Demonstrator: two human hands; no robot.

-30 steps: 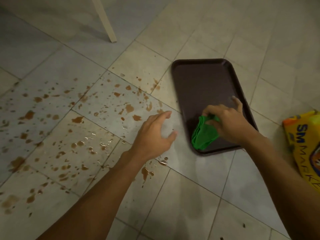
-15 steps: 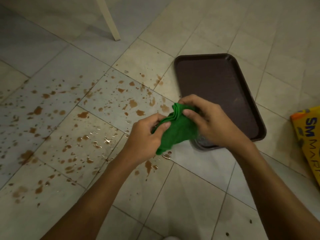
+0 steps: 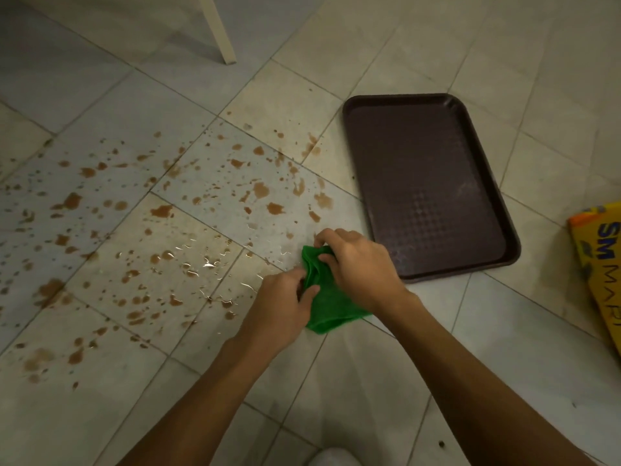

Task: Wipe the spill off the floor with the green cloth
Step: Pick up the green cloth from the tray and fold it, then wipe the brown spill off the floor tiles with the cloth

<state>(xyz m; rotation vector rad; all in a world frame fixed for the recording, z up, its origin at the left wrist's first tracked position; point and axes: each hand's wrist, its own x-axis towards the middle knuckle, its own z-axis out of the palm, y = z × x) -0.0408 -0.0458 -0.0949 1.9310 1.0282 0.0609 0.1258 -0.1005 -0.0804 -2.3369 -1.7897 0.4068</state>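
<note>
The green cloth [image 3: 327, 306] hangs bunched between both hands, just above the tiled floor, left of the tray's near corner. My left hand [image 3: 280, 306] pinches its left edge. My right hand [image 3: 361, 267] grips its upper folds from the right. A brown spill [image 3: 161, 230] of many splashes and clear wet droplets covers the floor tiles to the left of the hands, reaching up to the cloth.
A dark brown tray [image 3: 426, 183] lies on the floor right of the spill, nothing on it. A yellow and orange shopping bag [image 3: 601, 264] is at the right edge. A white furniture leg [image 3: 218, 28] stands at the top.
My right hand lifted the green cloth off the tray and carried it left. My left hand came over and took hold of it; both hands now hold it beside the tray.
</note>
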